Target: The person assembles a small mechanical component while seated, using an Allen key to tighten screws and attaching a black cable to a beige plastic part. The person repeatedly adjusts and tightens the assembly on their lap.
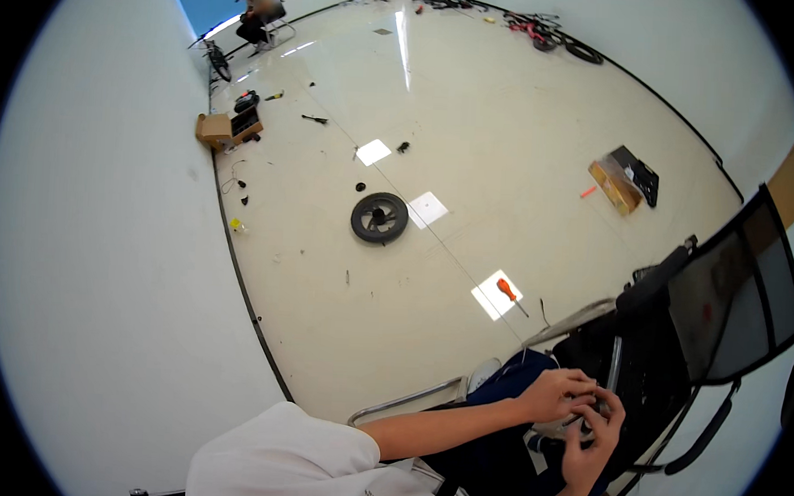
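Note:
My left hand reaches across from the white sleeve, its fingers bent and meeting those of my right hand. Both hands are closed in pinches around something small between the fingertips, too hidden to name. Just beyond the fingers, a grey metal bar or tool sticks up against the black seat of a chair. A dark cylindrical part with a pale section shows below my left wrist, over my dark-trousered lap.
An orange-handled screwdriver lies on the floor ahead. Farther off are a black wheel, a cardboard box beside a black case, and an open carton by the left wall. Another person sits at the far left, near a bicycle.

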{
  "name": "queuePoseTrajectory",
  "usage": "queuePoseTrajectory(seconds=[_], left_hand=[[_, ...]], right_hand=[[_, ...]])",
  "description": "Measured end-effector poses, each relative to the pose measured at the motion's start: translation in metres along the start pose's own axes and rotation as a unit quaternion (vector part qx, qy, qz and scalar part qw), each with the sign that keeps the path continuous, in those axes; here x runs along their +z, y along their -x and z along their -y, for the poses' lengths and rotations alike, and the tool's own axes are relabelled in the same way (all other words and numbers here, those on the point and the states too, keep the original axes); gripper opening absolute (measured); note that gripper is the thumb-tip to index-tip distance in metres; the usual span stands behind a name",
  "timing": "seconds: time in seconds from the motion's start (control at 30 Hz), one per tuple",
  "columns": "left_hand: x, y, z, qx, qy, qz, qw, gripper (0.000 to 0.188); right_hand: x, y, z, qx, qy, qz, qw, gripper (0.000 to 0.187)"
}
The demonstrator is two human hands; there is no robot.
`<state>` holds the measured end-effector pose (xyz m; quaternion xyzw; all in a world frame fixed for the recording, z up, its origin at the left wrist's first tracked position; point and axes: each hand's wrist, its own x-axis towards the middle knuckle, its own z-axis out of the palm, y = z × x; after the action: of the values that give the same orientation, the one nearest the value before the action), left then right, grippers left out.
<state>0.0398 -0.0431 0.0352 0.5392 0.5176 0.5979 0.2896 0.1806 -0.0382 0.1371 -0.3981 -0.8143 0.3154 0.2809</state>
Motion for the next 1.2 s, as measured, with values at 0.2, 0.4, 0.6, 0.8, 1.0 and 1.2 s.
queuePoseTrajectory(seconds=[0.2,0.4,0.6,0.8,1.0,1.2], left_hand=[[0.011,-0.006,0.031,0.083,-0.039,-0.06,0.994,0.016],[0.006,-0.011,-0.001,-0.056,0.015,-0.025,0.998,0.021],[0.005,-0.011,-0.003,-0.03,0.001,-0.008,1.0,0.019],[-0.005,-0.001,0.023,0.027,-0.085,-0.012,0.996,0.022],[0.009,-0.008,0.006,-0.033,0.025,-0.012,0.999,0.022],[0.008,-0.011,0.002,-0.015,0.004,-0.012,1.0,0.02]], right_hand=[[-0.015,0.047,-0.026,0.0,-0.069,-0.004,0.998,0.034],[-0.022,0.012,-0.08,0.089,0.073,-0.049,0.992,0.039],[0.009,-0.062,-0.074,0.056,0.011,-0.066,0.996,0.041],[0.024,-0.054,-0.012,-0.084,0.024,0.006,0.996,0.029],[-0.016,0.035,-0.03,0.007,0.154,0.004,0.988,0.029],[-0.031,-0.032,-0.095,0.025,0.174,-0.023,0.984,0.048]])
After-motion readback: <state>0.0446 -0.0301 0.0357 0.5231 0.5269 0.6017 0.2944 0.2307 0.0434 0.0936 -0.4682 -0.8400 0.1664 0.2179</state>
